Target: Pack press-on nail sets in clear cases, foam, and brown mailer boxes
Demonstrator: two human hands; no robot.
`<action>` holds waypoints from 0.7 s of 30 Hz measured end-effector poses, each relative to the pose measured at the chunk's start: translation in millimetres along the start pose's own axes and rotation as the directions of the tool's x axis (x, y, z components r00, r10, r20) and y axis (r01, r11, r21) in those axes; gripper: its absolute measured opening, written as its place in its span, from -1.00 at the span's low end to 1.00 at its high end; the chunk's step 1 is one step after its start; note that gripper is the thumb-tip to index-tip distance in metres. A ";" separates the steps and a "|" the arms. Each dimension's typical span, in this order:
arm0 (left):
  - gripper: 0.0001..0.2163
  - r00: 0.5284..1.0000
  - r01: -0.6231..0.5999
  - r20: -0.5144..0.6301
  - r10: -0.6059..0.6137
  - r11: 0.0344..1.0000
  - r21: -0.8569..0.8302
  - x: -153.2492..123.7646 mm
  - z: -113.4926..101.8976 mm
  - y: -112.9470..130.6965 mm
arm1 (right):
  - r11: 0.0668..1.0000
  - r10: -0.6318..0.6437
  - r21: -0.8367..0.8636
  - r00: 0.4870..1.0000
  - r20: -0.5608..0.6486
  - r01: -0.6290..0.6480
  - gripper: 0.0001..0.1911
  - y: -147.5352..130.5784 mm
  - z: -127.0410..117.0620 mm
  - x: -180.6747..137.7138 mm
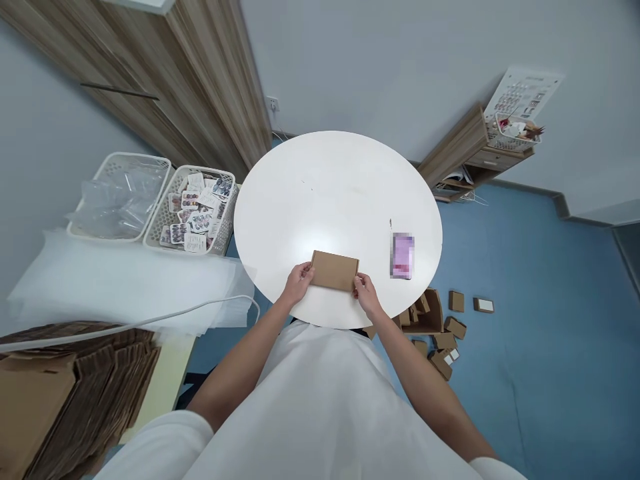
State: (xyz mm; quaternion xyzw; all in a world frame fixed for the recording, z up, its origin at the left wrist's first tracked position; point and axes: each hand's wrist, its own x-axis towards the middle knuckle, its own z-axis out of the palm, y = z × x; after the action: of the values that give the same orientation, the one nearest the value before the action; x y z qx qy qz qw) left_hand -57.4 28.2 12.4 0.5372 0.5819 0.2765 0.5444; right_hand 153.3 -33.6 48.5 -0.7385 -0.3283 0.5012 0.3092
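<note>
A small brown cardboard box (335, 271), its top closed, is held between my two hands near the front edge of a round white table (340, 180). My left hand (299, 280) grips the box's left end, thumb and fingers closed on it. At the right end, my right hand (366, 292) pinches the lower corner. Whether the box rests on the tabletop or is slightly lifted, I cannot tell. To the right of it lies a pixelated purple, phone-shaped item (402, 256), touched by neither hand.
At left, one white basket (120, 238) holds clear plastic bags; another (150, 230) holds printed cards. White foam sheets (120, 280) and flattened cardboard (45, 400) lie nearer. Small boxes (456, 301) are scattered on the blue floor, right, beside an open carton (434, 313).
</note>
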 end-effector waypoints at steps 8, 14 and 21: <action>-0.57 0.999 -0.020 0.026 0.019 0.998 0.057 -13.5 43.6 46.1 | 0.994 -0.103 -0.047 0.994 -0.036 0.101 -0.56 11.7 -60.4 -13.5; -0.63 0.971 -0.214 0.158 0.180 0.948 0.236 -14.8 123.7 100.7 | 0.991 -0.135 -0.047 0.960 -0.244 0.127 -0.55 39.9 -137.9 -31.6; -0.57 0.796 -0.430 0.563 0.222 0.862 0.268 -20.3 264.2 139.4 | 0.996 0.043 0.086 0.787 -0.615 0.013 -0.46 115.7 -225.2 -61.0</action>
State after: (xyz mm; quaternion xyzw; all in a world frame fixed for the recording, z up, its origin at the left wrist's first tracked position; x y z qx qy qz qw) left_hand 230.2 -22.5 78.5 0.7803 0.3541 0.0957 0.5066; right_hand 368.8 -179.5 59.3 -0.8502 -0.1817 0.2492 0.4267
